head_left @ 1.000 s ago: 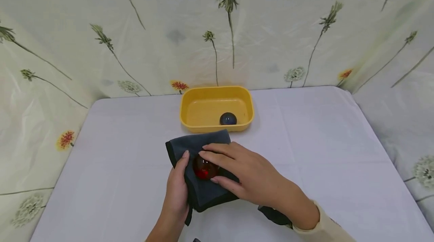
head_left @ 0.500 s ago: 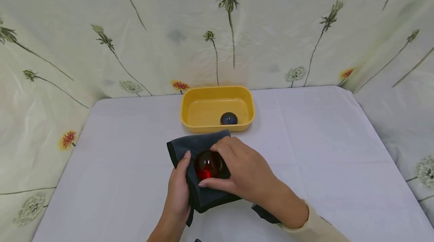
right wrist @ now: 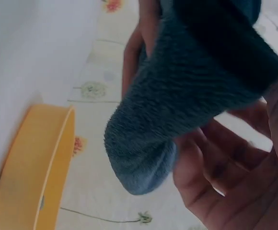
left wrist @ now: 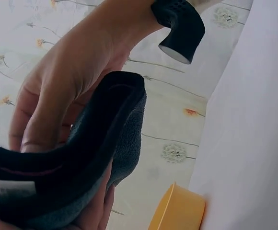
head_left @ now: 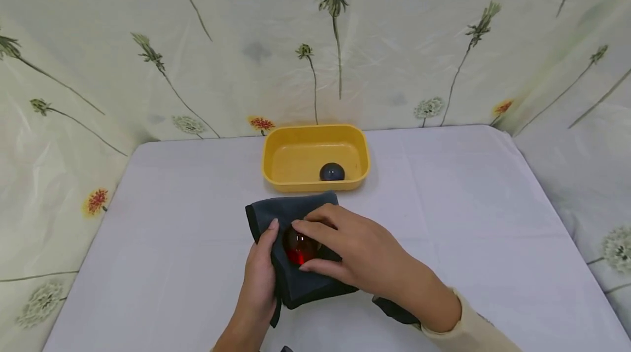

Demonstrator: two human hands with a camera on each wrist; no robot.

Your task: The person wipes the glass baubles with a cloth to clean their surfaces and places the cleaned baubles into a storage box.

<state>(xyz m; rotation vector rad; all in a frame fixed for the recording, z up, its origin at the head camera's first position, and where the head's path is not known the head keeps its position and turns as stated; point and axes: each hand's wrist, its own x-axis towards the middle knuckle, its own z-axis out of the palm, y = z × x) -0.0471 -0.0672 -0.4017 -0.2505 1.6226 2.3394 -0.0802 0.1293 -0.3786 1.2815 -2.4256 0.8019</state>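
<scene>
A glassy ball, dark on top and glowing red below, sits on a folded blue-grey cloth with black edging. My left hand grips the cloth from the left, thumb on top and fingers underneath. Bent over the ball from the right, my right hand pinches it between thumb and fingertips. In the left wrist view, the cloth shows its dark border and a white label, and it hides the ball. In the right wrist view the fuzzy cloth also hides the ball.
Behind the cloth stands a yellow rectangular tub with a dark grey-blue ball inside. A white cloth covers the table. Flower-patterned sheeting rises behind and on both sides.
My right hand's fingers have shifted about on the ball, rolling over its top and back. The ball has turned or shifted slightly on the cloth. The left hand stays nearly in place.
</scene>
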